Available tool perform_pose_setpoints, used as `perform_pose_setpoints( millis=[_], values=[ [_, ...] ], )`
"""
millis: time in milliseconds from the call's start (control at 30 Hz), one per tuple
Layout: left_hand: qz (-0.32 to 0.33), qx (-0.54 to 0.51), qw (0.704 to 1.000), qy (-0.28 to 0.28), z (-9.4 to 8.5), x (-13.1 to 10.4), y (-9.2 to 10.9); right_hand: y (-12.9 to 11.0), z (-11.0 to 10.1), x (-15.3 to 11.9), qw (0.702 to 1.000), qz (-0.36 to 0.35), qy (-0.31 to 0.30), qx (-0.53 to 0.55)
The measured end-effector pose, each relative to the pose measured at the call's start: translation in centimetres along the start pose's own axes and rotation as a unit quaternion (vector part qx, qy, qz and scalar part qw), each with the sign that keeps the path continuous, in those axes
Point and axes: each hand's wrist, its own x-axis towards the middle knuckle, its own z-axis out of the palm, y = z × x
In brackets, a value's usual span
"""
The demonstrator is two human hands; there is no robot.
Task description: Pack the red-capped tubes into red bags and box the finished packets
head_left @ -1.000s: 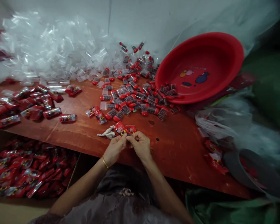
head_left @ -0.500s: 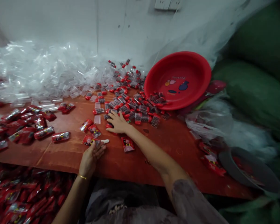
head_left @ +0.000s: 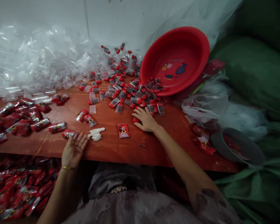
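Observation:
My left hand [head_left: 74, 149] is palm up near the table's front edge, its fingers stretched. A red printed packet [head_left: 67, 134] lies at its fingertips, partly hidden by them. To that hand's right is a crumpled white piece [head_left: 96, 133], perhaps a glove. Over the front of a heap of clear tubes with red caps and dark contents [head_left: 136, 90], my right hand [head_left: 147, 120] reaches palm down, fingers spread. A red cap [head_left: 135, 120] shows under its fingers; the rest is hidden. A flat red packet [head_left: 123, 130] lies between my hands.
A red basin [head_left: 200, 56] leans tilted behind the heap. Clear empty sleeves [head_left: 37, 62] are piled at the back left. Filled red packets [head_left: 23, 126] lie at left, with more [head_left: 21, 186] below the table edge. A grey bowl [head_left: 219, 141] and plastic bags [head_left: 200, 107] stand right.
My right hand has moved right along the heap's front edge. My left hand has shifted left with the packet, away from the white piece. The view has tilted down.

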Motion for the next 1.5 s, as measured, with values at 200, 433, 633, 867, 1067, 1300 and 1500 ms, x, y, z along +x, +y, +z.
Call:
perform_pose_setpoints(
  millis=[200, 433, 633, 867, 1067, 1300, 1500],
  values=[
    [-0.027, 0.128, 0.987, -0.096, 1.7, -1.5, -0.3, -4.2, 0.8, -4.7, 0.984, 0.112, 0.142, 0.003],
    [0.423, 0.568, 0.655, -0.265, 8.4, -2.2, -8.7, -8.9, 1.7, -6.6, 0.961, 0.158, 0.224, 0.034],
    [0.455, 0.691, 0.508, -0.239, 8.9, -0.1, -10.2, -9.7, 1.7, -7.1, 0.961, 0.138, 0.236, 0.034],
    [0.44, 0.697, 0.528, -0.206, 9.3, -0.7, -10.9, -10.8, 2.4, -5.7, 0.961, 0.195, 0.189, 0.051],
    [0.437, 0.662, 0.568, -0.22, 9.5, -0.7, -12.1, -11.2, 3.1, -4.2, 0.96, 0.253, 0.115, 0.044],
    [0.407, 0.658, 0.581, -0.252, 9.3, -1.3, -12.5, -10.5, 2.8, -3.3, 0.951, 0.278, 0.121, 0.054],
    [0.369, 0.568, 0.682, -0.276, 8.8, -1.3, -12.1, -10.5, 2.8, -3.4, 0.957, 0.269, 0.095, 0.051]
  ],
)
